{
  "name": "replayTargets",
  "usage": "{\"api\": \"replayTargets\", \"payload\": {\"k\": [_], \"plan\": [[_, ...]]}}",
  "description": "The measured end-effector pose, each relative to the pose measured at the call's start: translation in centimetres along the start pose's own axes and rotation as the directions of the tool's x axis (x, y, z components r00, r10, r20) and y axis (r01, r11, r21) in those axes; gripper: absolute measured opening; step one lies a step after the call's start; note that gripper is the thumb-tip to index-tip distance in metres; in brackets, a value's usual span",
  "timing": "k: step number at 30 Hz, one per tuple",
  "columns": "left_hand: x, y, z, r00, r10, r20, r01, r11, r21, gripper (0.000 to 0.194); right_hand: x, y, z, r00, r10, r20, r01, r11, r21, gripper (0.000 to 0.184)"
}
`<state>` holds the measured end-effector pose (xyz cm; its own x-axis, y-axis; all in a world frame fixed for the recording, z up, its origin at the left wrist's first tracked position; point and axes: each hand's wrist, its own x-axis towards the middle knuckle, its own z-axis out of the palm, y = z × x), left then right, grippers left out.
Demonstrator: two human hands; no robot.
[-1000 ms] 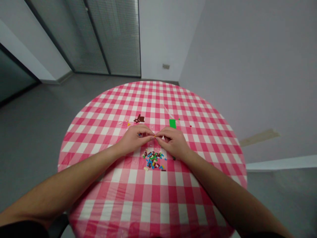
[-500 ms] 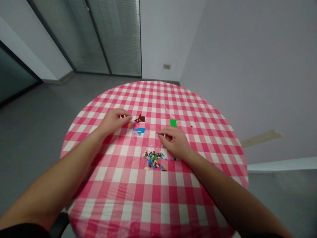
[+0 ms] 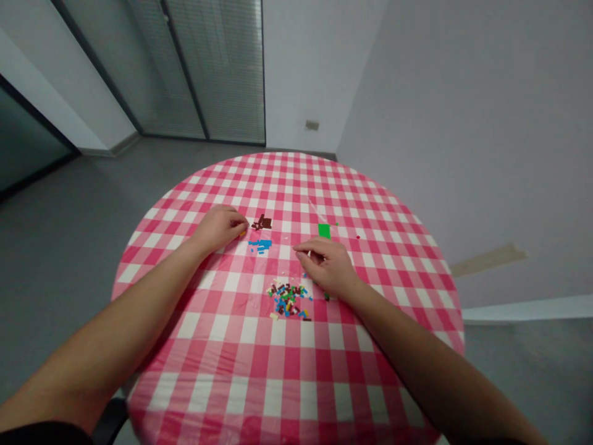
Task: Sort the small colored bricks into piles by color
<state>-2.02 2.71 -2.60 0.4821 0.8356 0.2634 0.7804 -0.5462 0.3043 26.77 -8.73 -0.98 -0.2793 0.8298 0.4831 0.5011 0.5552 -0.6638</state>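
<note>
My left hand (image 3: 218, 230) rests on the pink-and-white gingham tablecloth (image 3: 282, 371), its curled fingertips beside a tiny yellow brick (image 3: 243, 233). Just beyond those fingertips lie dark brown plastic bricks (image 3: 262, 223), with a small group of blue bricks (image 3: 260, 245) close by. My right hand (image 3: 325, 266) hovers with its index finger reaching left, above a heap of mixed small coloured bricks (image 3: 288, 300). A flat green plate (image 3: 324, 231) lies just beyond it. The curled fingers hide whether either hand holds anything.
The round table's edge curves around the cloth, with grey floor beyond it. A tiny red piece (image 3: 357, 237) lies to the far right. A dark chair back (image 3: 111, 420) shows at the lower left. Behind the table stand a wall and glass panels with blinds.
My hands have separated since the earliest frame, where they met above the heap. The left moved up and left. A blue group now lies near the brown bricks. The last half second shows little movement.
</note>
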Motion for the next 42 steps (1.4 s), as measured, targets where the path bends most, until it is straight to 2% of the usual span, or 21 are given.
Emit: {"api": "replayTargets", "payload": {"k": [8,15,24,27,31,35,42], "plan": [[-0.1,0.1,-0.1,1.000,0.017,0.012,-0.017,0.997,0.080,0.033,0.0,0.0,-0.1,1.000,-0.004,-0.023,0.004,1.000,0.002,0.017],[-0.2,0.3,-0.4,0.999,-0.026,0.027,0.024,0.995,0.095,0.038,0.1,0.1,-0.2,1.000,0.004,-0.016,-0.005,1.000,-0.017,0.017],[-0.2,0.4,0.0,0.996,0.084,0.029,-0.086,0.992,0.097,0.039,0.2,0.1,-0.5,0.999,0.010,-0.033,-0.011,0.999,-0.040,0.018],[-0.2,0.5,0.1,0.996,0.089,0.021,-0.091,0.992,0.085,0.036,0.2,0.0,-0.5,0.999,0.017,-0.030,-0.018,0.999,-0.035,0.018],[-0.1,1.1,0.1,0.999,0.047,-0.002,-0.046,0.998,0.033,0.033,0.2,0.2,-0.4,1.000,0.013,-0.022,-0.013,1.000,-0.018,0.018],[0.1,1.5,0.2,0.996,-0.066,-0.059,0.065,0.998,-0.020,0.035,0.3,0.2,-0.3,1.000,0.004,-0.025,-0.004,1.000,-0.011,0.018],[0.5,1.2,0.6,0.988,-0.155,-0.029,0.154,0.987,-0.047,0.031,0.3,0.0,-0.4,1.000,0.026,-0.015,-0.026,0.999,-0.020,0.019]]}}
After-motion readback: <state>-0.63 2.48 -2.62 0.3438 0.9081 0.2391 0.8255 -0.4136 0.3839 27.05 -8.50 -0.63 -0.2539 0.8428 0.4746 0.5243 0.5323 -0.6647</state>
